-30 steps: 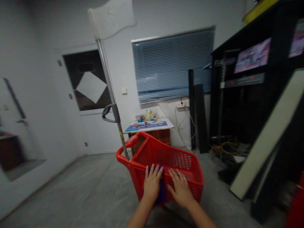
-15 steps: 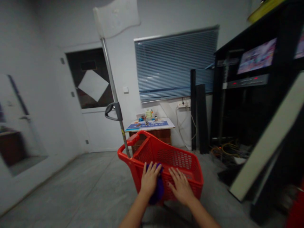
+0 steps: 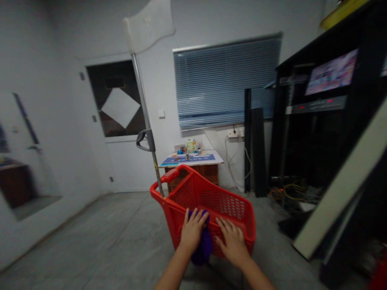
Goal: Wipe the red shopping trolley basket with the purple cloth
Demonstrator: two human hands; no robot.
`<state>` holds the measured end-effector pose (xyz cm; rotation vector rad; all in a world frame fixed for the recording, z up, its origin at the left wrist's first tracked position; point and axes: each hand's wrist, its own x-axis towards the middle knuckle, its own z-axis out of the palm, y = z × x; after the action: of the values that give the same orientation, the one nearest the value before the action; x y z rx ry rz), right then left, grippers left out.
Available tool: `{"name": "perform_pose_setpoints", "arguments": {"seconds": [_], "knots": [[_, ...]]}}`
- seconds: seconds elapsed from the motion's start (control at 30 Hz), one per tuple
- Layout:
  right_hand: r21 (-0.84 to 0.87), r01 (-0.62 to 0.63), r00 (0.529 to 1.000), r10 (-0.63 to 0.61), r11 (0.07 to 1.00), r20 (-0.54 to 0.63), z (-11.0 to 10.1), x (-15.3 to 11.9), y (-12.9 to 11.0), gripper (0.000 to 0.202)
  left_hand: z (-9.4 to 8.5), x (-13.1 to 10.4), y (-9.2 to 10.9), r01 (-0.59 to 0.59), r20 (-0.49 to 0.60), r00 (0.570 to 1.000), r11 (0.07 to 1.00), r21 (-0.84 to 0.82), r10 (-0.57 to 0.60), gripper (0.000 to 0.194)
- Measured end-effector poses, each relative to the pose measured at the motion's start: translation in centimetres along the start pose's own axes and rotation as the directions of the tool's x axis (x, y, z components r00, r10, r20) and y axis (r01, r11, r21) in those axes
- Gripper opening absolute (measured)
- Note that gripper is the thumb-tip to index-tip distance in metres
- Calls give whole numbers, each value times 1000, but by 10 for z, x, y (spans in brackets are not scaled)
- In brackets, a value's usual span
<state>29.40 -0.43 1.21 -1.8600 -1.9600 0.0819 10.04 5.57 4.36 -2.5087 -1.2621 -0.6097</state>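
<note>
A red plastic shopping cart (image 3: 208, 189) with a slotted basket stands before me on the floor. At its near rim, my left hand (image 3: 192, 231) is closed over a purple cloth (image 3: 204, 247), which hangs down the outer side of the basket. The left thumb is hidden. My right hand (image 3: 232, 237) rests on the same rim further right, fingers spread and slightly bent, holding nothing. A metal pole (image 3: 142, 92) with a grey grip (image 3: 146, 140) and a whitish sheet at its top rises by the cart's handle end.
Behind the cart stands a low table (image 3: 193, 159) with small items on it. A white door (image 3: 127, 163) is at the left. At the right are a black rack (image 3: 317, 133) with a screen, loose cables (image 3: 292, 191) on the floor and a leaning pale board (image 3: 338, 201).
My left hand and the purple cloth have shifted slightly right along the rim, with more cloth hanging visible. My right hand sits a little lower. The view has moved slightly.
</note>
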Motion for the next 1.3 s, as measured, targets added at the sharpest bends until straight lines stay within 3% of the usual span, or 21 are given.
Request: {"name": "perform_pose_setpoints", "arguments": {"seconds": [0.2, 0.4, 0.7, 0.9, 1.03, 1.17, 1.3], "knots": [[7, 23, 1000, -23, 1000, 2, 7, 3, 5, 64, -1, -1, -9, 89, -45, 995, 996, 7, -89, 44], [41, 38, 999, -39, 998, 27, 0, 3, 7, 67, 3, 3, 0, -14, 10, 1000, 998, -55, 15, 46], [80, 96, 994, -99, 992, 38, -2, 4, 17, 70, 2, 1, -15, 24, -52, 998, 1000, -9, -24, 44], [62, 129, 991, -130, 990, 16, 3, 8, 19, 68, 5, -1, -2, 66, -60, 996, 998, -9, -66, 44], [86, 126, 990, -131, 988, 49, -1, 9, 11, 70, 8, 0, 5, -11, -25, 1000, 1000, -12, 11, 46], [117, 114, 990, -122, 987, 65, -3, 9, 5, 70, 3, -3, -10, -83, 12, 996, 996, -40, 83, 47], [119, 118, 990, -126, 986, 62, 2, 12, 3, 70, -2, -8, -20, 12, -15, 1000, 999, -32, -12, 43]]}}
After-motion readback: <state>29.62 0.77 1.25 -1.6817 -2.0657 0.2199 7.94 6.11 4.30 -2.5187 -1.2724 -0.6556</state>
